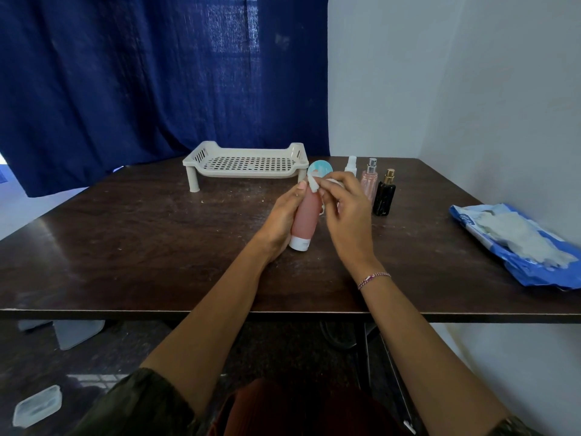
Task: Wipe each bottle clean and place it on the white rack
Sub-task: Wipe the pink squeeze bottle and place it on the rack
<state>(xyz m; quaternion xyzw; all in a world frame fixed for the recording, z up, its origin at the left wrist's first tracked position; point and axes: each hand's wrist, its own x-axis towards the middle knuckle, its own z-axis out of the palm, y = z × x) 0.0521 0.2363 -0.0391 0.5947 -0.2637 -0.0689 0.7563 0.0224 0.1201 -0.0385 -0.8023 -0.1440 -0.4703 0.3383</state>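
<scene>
My left hand gripped the pink squeeze tube around its middle. Its white cap pointed toward me, low over the table and in front of the white rack, which held no bottle yet. My right hand pinched a small white wipe against the tube's far end. I judged it best to hold the tube firm, draw the wipe down its whole length, turn it between strokes, and keep clear of the black spray bottle nearby.

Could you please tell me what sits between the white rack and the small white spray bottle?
A round teal item stands there, partly hidden behind the wipe; the head view shows it.
</scene>
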